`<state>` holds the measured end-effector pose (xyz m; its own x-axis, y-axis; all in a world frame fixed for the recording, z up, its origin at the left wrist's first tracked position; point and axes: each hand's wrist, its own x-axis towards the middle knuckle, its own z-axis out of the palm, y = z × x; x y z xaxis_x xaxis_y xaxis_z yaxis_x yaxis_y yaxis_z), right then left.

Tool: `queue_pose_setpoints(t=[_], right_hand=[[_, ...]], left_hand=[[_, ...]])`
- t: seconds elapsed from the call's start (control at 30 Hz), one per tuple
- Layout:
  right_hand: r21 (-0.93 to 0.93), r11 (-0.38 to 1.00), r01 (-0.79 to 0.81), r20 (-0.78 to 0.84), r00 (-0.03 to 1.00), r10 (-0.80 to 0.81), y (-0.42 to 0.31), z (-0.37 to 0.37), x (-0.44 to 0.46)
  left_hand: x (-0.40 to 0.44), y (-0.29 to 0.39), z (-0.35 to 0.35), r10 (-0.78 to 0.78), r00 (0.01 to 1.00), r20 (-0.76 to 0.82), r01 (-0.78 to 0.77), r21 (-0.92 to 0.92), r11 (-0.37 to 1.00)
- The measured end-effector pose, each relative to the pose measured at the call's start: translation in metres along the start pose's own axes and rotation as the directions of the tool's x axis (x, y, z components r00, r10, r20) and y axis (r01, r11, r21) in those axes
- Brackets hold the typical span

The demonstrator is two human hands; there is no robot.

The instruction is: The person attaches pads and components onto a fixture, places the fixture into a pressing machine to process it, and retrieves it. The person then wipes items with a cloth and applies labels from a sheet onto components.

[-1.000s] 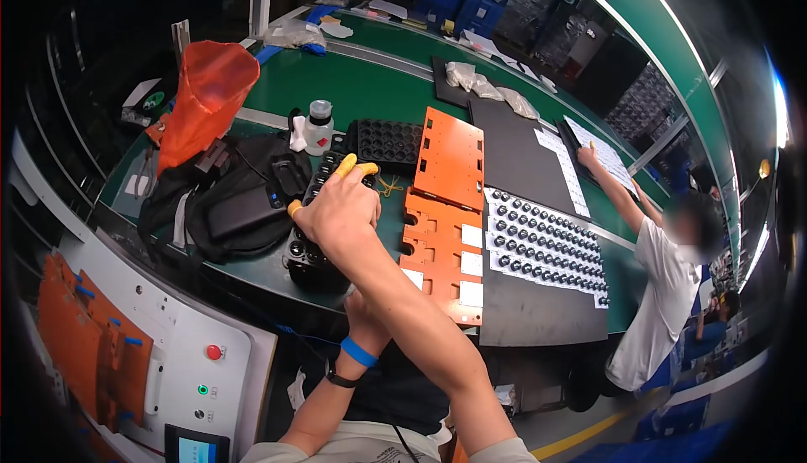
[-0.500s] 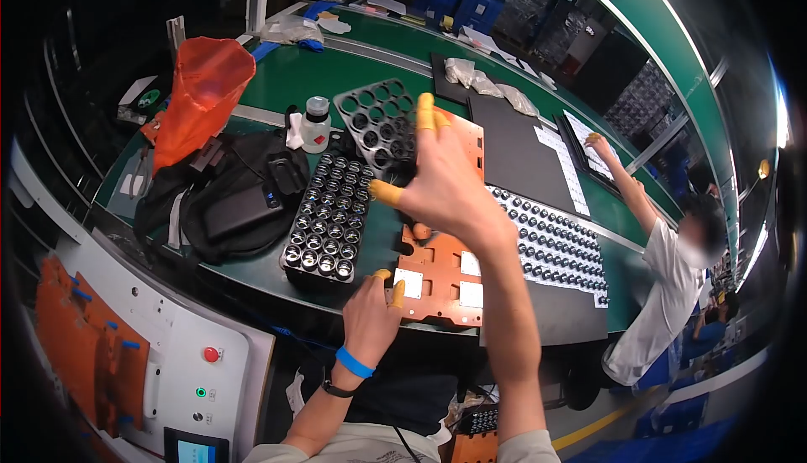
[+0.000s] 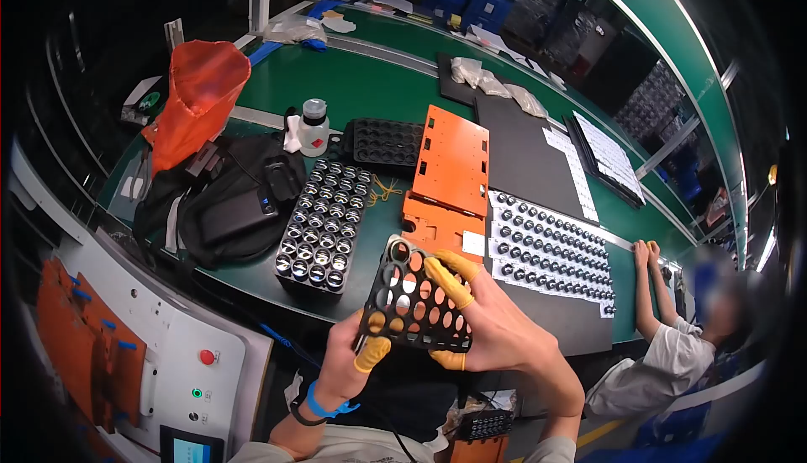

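A black tray with rows of round holes (image 3: 405, 282) is held tilted near the table's front edge by both hands. My left hand (image 3: 343, 360) grips its lower left corner, and my right hand (image 3: 500, 324) holds its right side, with fingers over the top and under the bottom. Yellow finger cots cover several fingertips. Partly hidden behind the tray is an orange fixture (image 3: 433, 226) with a white square plate (image 3: 473, 243). To the left stands a black rack filled with shiny round lens-like parts (image 3: 324, 227).
Behind the fixture leans an orange slotted plate (image 3: 451, 160). Another black tray (image 3: 382, 142) lies beside a clear bottle (image 3: 314, 131). White sheets with rows of small dark parts (image 3: 551, 253) lie to the right. A black bag (image 3: 239, 202) sits left; a co-worker (image 3: 664, 354) is at far right.
My right hand has come back from the far side with the holed tray, which is now close to me. My left hand has left the fixture and taken the tray's corner.
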<state>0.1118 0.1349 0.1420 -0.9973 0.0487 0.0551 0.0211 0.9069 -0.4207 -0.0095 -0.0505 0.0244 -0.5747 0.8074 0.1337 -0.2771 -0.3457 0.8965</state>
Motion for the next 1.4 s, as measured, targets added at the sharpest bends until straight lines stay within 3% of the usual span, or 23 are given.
queue_pose_setpoints(t=[0.17, 0.2, 0.37, 0.47, 0.53, 0.6, 0.63, 0.7, 0.77, 0.83, 0.9, 0.97, 1.07, 1.17, 1.2, 1.3, 1.4], right_hand=[[-0.033, 0.998, 0.046, -0.027, 0.999, -0.047, 0.01, 0.009, -0.005], [-0.032, 0.997, 0.073, -0.014, 0.997, -0.073, 0.01, 0.012, -0.003], [-0.008, 0.989, 0.147, -0.031, 0.989, -0.147, 0.014, 0.016, 0.009], [0.06, 0.967, 0.247, -0.218, 0.949, -0.228, 0.019, 0.007, 0.018], [0.112, 0.947, 0.301, -0.353, 0.903, -0.245, 0.026, 0.002, 0.024], [-0.03, 0.956, 0.292, -0.532, 0.805, -0.263, 0.045, -0.006, 0.036], [-0.103, 0.962, 0.253, -0.606, 0.751, -0.262, 0.062, -0.007, 0.044], [-0.079, 0.988, 0.135, -0.748, 0.647, -0.148, 0.091, -0.013, 0.059], [0.103, 0.995, -0.009, -0.832, 0.547, 0.091, 0.137, -0.014, 0.077], [0.465, 0.878, -0.112, -0.771, 0.437, 0.464, 0.182, -0.014, 0.092], [0.461, 0.823, -0.332, -0.756, 0.339, 0.561, 0.245, -0.003, 0.109], [0.48, 0.676, -0.559, -0.661, 0.275, 0.698, 0.28, 0.006, 0.125], [0.758, 0.54, -0.365, -0.413, 0.372, 0.831, 0.362, 0.026, 0.143], [0.784, 0.523, -0.334, -0.41, 0.354, 0.84, 0.381, 0.039, 0.157], [0.864, 0.416, -0.283, -0.291, 0.394, 0.872, 0.348, 0.027, 0.15], [0.935, 0.337, -0.115, -0.292, 0.291, 0.911, 0.336, 0.024, 0.154], [0.956, 0.279, 0.091, -0.291, 0.403, 0.868, 0.296, 0.001, 0.135]], left_hand=[[-0.008, 0.003, -0.022, -0.045, 0.998, 0.046, 0.045, 0.009, 0.999], [-0.008, 0.011, -0.018, -0.084, 0.996, -0.023, 0.086, 0.093, 0.992], [-0.008, 0.022, -0.018, 0.043, 0.989, -0.14, -0.014, 0.206, 0.979], [-0.015, 0.037, -0.021, 0.083, 0.963, -0.254, -0.023, 0.232, 0.973], [-0.017, 0.045, -0.028, 0.21, 0.937, -0.279, -0.134, 0.27, 0.954], [-0.026, 0.055, -0.04, 0.316, 0.896, -0.311, -0.226, 0.291, 0.93], [-0.027, 0.059, -0.053, 0.381, 0.884, -0.271, -0.254, 0.405, 0.878], [-0.023, 0.076, -0.075, 0.472, 0.844, -0.255, -0.283, 0.536, 0.795], [-0.005, 0.105, -0.093, 0.476, 0.825, -0.303, -0.276, 0.519, 0.809], [0.028, 0.135, -0.113, 0.432, 0.836, -0.339, -0.287, 0.4, 0.87], [0.071, 0.164, -0.114, 0.345, 0.87, -0.354, -0.25, 0.286, 0.925], [0.108, 0.177, -0.122, 0.272, 0.931, -0.243, -0.2, 0.281, 0.939], [0.148, 0.178, -0.121, 0.114, 0.959, -0.259, -0.048, 0.25, 0.967], [0.176, 0.165, -0.134, -0.012, 0.973, -0.229, 0.053, 0.172, 0.984], [0.184, 0.164, -0.133, -0.047, 0.968, -0.247, 0.098, 0.199, 0.975], [0.206, 0.157, -0.13, -0.124, 0.956, -0.265, 0.199, 0.279, 0.939], [0.229, 0.141, -0.137, -0.144, 0.94, -0.311, 0.271, 0.42, 0.866]])
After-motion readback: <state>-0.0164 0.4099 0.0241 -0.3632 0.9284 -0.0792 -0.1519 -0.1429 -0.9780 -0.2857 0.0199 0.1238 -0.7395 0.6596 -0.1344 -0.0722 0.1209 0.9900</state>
